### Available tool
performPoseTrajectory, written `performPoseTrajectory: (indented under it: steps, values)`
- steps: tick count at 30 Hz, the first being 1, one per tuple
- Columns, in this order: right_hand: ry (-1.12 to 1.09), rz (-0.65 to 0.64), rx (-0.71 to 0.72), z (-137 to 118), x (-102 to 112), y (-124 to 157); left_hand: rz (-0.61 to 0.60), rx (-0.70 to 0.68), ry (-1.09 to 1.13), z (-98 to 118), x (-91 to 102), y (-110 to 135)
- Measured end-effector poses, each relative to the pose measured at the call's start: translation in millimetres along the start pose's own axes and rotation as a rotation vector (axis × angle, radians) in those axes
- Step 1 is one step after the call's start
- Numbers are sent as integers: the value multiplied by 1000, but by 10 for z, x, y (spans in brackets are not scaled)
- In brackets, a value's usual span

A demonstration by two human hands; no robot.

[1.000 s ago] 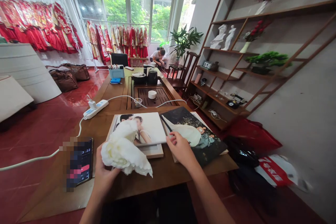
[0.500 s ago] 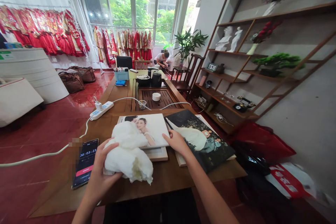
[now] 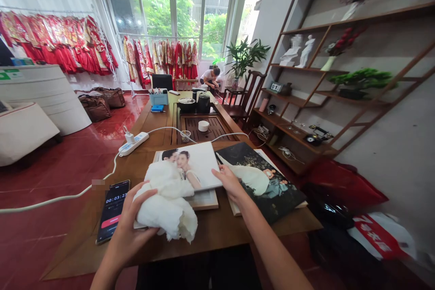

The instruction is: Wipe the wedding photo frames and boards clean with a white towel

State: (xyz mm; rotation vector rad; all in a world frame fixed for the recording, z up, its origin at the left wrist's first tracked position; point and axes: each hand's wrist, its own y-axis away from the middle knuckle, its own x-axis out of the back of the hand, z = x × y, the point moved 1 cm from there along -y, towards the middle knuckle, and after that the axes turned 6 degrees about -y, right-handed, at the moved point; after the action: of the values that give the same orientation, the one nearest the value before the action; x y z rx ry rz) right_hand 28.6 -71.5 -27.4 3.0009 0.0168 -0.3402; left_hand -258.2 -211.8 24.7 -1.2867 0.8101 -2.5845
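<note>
My left hand (image 3: 136,217) is wrapped round a crumpled white cloth (image 3: 166,206), whose ragged lower end hangs over the table's near side. The cloth covers the lower left part of a white wedding photo panel (image 3: 205,163) showing a couple. My right hand (image 3: 229,179) grips that panel's right edge, thumb on the face, fingers partly hidden, and the panel is slightly tilted. Under it lies another pale framed panel (image 3: 207,200). To the right is a dark photo panel (image 3: 282,195) with a white dress on it, lying on a further pale panel.
A phone (image 3: 113,210) showing a timer lies left of my left hand. A power strip (image 3: 135,143) with a white cable crosses the wooden table (image 3: 190,249). Further back are a tea tray (image 3: 217,132), a white cup (image 3: 204,125) and black kettles. A person crouches by the window.
The photo panel's far edge has risen a little in my right hand. The cloth has shifted slightly in my left hand, and its folds look different.
</note>
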Motion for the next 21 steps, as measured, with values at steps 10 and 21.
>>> performPoseTrajectory:
  steps: [10, 21]
  values:
    - [-261, 113, -15, -159, -104, 101, 66, -16, 35, 104, 82, 43]
    - [-400, 229, 209, -733, 131, 395, 202, -124, 60, 254, 135, 29]
